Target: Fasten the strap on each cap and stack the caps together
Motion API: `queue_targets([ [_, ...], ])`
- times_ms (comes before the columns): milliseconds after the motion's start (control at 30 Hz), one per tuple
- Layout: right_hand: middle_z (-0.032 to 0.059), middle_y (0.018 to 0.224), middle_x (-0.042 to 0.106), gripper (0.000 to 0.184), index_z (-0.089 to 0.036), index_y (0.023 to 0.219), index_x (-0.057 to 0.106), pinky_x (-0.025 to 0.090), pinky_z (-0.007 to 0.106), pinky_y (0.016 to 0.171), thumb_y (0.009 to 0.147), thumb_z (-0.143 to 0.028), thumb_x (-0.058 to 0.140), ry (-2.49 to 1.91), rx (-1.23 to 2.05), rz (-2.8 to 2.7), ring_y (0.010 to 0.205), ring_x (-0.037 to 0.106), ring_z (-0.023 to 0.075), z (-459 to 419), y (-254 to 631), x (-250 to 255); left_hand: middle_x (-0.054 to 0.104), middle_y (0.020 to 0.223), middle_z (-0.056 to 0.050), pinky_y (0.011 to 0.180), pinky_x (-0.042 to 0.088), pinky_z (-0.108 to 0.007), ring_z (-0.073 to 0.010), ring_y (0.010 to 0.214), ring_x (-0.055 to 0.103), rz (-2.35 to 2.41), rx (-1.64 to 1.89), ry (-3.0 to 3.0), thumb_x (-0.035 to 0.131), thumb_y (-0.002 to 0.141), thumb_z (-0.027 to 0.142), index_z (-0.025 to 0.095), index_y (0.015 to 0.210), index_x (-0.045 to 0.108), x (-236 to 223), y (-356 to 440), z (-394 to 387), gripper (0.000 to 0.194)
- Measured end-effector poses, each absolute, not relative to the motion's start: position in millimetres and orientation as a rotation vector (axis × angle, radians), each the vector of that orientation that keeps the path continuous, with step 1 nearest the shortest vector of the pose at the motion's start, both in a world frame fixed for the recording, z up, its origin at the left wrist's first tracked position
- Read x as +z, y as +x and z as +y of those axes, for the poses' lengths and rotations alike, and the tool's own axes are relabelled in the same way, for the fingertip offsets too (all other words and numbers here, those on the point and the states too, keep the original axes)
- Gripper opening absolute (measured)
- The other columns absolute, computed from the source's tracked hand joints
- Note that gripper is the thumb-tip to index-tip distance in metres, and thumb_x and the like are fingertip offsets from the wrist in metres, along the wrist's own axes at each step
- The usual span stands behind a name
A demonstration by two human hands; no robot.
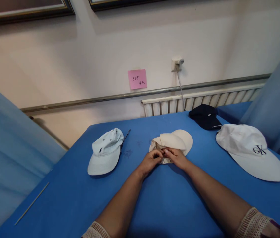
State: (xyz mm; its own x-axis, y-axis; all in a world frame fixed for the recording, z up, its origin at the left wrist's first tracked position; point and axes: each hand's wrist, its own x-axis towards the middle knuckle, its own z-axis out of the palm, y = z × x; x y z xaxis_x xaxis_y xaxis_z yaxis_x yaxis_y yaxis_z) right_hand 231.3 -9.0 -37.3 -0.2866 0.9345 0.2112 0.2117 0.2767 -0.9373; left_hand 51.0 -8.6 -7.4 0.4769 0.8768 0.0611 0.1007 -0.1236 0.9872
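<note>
The fingers of the left hand (153,159) are bent, thumb and fingertips drawn together in a pinch at the near edge of a beige baseball cap (173,140). The right hand (177,158) meets it there, its thumb lying over bent fingers that grip the same edge; exactly which bit of the cap lies between the fingertips is too small to tell. The cap rests mid-table on a blue table covering (167,205), its crown crumpled, its brim pointing right and far. Both forearms come in from the near side, ending in cream openwork cuffs (251,222).

To the left sits a pale blue baseball cap (105,152) with a small dark emblem, brim toward the near side. To the right is a larger white baseball cap (246,142) with dark monogram letters, its brim pointing right and near. Just beyond that one lies a dark baseball cap (205,115). A thin stick (32,203) lies at the near left.

On the far side run a white radiator (204,100) and a metal rail (100,99), with a handwritten pink note (137,79) on the wall above. Blue curtains (11,158) hang left and right.
</note>
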Motion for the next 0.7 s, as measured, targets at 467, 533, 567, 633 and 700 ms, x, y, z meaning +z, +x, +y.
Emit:
queue_targets([
  [467,0.0051,0.087,0.070,0.047,-0.018,0.097,0.070,0.049,0.034,0.078,0.092,-0.053,0.039,-1.054,1.036,-1.708,0.083,0.062,0.0208,-9.8,232.0,-34.3,0.065,0.088,-0.005,0.074,0.044,-0.029,-0.0156,0.077,0.058,1.032,0.989,1.584,0.068,0.071,0.028,0.015,0.065,0.060,-16.6,59.5,-11.1,0.016],
  [533,0.0050,0.087,0.070,0.047,-0.018,0.098,0.070,0.050,0.034,0.078,0.091,-0.054,0.041,-1.077,1.048,-1.693,0.082,0.063,0.0208,-8.9,232.0,-36.4,0.065,0.081,-0.004,0.067,0.043,-0.026,-0.0136,0.069,0.056,1.137,1.037,1.497,0.068,0.071,0.033,0.015,0.066,0.060,-14.5,53.0,-8.4,0.021],
  [567,0.0052,0.087,0.070,0.047,-0.018,0.099,0.070,0.050,0.034,0.078,0.091,-0.055,0.041,-1.086,1.053,-1.682,0.083,0.063,0.0210,-8.7,231.9,-37.4,0.064,0.076,-0.003,0.064,0.043,-0.026,-0.0133,0.066,0.055,1.194,1.038,1.518,0.067,0.071,0.035,0.015,0.068,0.062,-13.4,50.7,-8.5,0.021],
  [633,0.0059,0.088,0.071,0.049,-0.018,0.100,0.070,0.051,0.035,0.078,0.091,-0.056,0.041,-1.088,1.063,-1.663,0.084,0.063,0.0216,-8.8,231.7,-38.8,0.062,0.072,-0.002,0.063,0.042,-0.026,-0.0142,0.065,0.054,1.253,0.990,1.669,0.067,0.073,0.037,0.015,0.077,0.065,-11.7,49.6,-11.2,0.022],
  [700,0.0068,0.091,0.071,0.049,-0.018,0.101,0.069,0.051,0.036,0.080,0.091,-0.056,0.040,-1.068,1.073,-1.649,0.086,0.064,0.0221,-9.4,231.3,-39.1,0.064,0.081,-0.004,0.069,0.044,-0.029,-0.0171,0.074,0.056,1.215,0.895,1.913,0.070,0.071,0.036,0.017,0.090,0.068,-11.1,53.0,-16.3,0.027],
])
